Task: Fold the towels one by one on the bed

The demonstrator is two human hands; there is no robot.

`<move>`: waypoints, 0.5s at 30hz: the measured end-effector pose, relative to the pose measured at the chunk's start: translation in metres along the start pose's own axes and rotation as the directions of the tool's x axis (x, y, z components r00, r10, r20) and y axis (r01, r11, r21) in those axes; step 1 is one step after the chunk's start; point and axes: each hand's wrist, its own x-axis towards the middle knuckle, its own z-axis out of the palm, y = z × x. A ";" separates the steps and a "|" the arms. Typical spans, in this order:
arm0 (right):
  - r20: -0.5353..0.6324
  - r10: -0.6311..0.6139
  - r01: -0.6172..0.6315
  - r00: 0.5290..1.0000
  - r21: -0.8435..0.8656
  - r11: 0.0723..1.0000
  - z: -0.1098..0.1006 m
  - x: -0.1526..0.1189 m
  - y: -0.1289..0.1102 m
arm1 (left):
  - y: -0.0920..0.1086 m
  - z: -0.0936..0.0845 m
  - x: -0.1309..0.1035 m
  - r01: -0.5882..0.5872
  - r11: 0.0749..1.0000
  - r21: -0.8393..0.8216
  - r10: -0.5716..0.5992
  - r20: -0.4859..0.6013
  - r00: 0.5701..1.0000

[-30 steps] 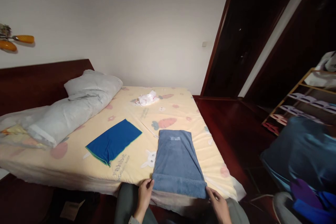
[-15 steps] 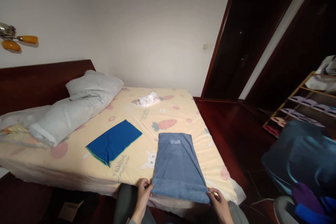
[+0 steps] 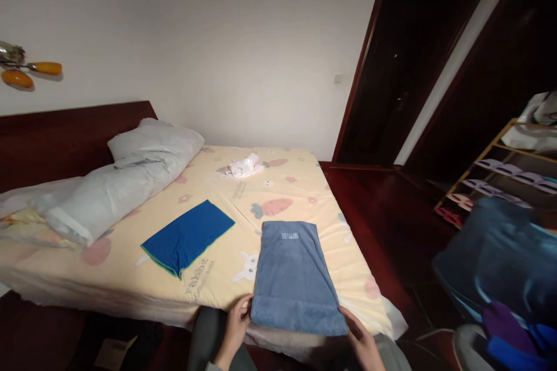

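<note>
A grey-blue towel (image 3: 296, 278) with white lettering near its far end lies lengthwise on the bed, its near end folded over at the front edge. My left hand (image 3: 237, 322) grips the towel's near left side, fingers at its edge. On the opposite side, my right hand (image 3: 360, 336) holds the near right edge between fingers and thumb. To the left of the towel, a blue cloth (image 3: 189, 237) with green edging lies spread out, slightly wrinkled at its near corner.
The bed (image 3: 226, 278) has a yellow printed sheet. A crumpled white cloth (image 3: 245, 166) lies farther back, and a grey quilt (image 3: 126, 185) is bunched at the left. On the right stand a shoe rack (image 3: 483, 168) and a dark blue covered item (image 3: 487, 255).
My fingers have shifted slightly up along the towel's side edges from its near corners and look straighter. The towel's near end lies a little flatter; the view has moved slightly.
</note>
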 end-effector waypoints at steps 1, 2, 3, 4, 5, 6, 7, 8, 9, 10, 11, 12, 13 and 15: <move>-0.018 -0.014 0.014 1.000 -0.004 1.000 0.000 0.002 0.003 | 0.000 0.000 0.001 -0.020 0.999 0.045 0.020 0.003 1.000; -0.035 -0.029 0.029 0.999 -0.007 1.000 0.000 0.005 0.005 | 0.001 0.000 0.001 -0.043 0.995 0.087 0.043 0.005 0.999; -0.046 -0.047 0.047 0.998 -0.013 0.999 0.000 0.007 0.007 | 0.002 0.000 0.002 -0.069 0.990 0.124 0.069 0.008 0.998; -0.051 -0.066 0.065 0.997 -0.024 0.998 0.000 0.008 0.009 | 0.004 0.000 0.003 -0.095 0.984 0.152 0.094 0.013 0.995; -0.051 -0.085 0.083 0.995 -0.040 0.996 0.000 0.010 0.009 | 0.006 0.000 0.003 -0.117 0.978 0.174 0.115 0.023 0.993; -0.047 -0.105 0.102 0.993 -0.060 0.993 0.000 0.010 0.009 | 0.008 0.000 0.003 -0.136 0.972 0.191 0.131 0.037 0.991; -0.034 -0.122 0.119 0.992 -0.082 0.990 0.000 0.010 0.008 | 0.010 0.000 0.003 -0.152 0.966 0.207 0.144 0.052 0.988; -0.021 -0.135 0.133 0.991 -0.103 0.986 0.001 0.010 0.007 | 0.012 0.000 0.002 -0.165 0.961 0.222 0.154 0.066 0.986; -0.011 -0.144 0.142 0.989 -0.120 0.983 0.001 0.009 0.006 | 0.014 0.000 0.002 -0.175 0.956 0.237 0.162 0.075 0.984; -0.006 -0.147 0.145 0.989 -0.132 0.980 0.001 0.009 0.005 | 0.015 0.000 0.002 -0.183 0.951 0.250 0.169 0.079 0.982; -0.005 -0.145 0.143 0.989 -0.139 0.980 0.002 0.008 0.003 | 0.015 0.000 0.002 -0.190 0.946 0.261 0.176 0.078 0.981; -0.010 -0.137 0.135 0.990 -0.142 0.981 0.002 0.007 0.002 | 0.015 0.000 0.003 -0.194 0.943 0.270 0.182 0.070 0.981; -0.016 -0.126 0.123 0.992 -0.144 0.982 0.003 0.006 0.000 | 0.014 0.000 0.004 -0.192 0.941 0.278 0.185 0.053 0.981; -0.033 -0.107 0.100 0.994 -0.150 0.984 0.004 0.004 -0.003 | 0.011 0.001 0.005 -0.168 0.942 0.289 0.174 0.004 0.985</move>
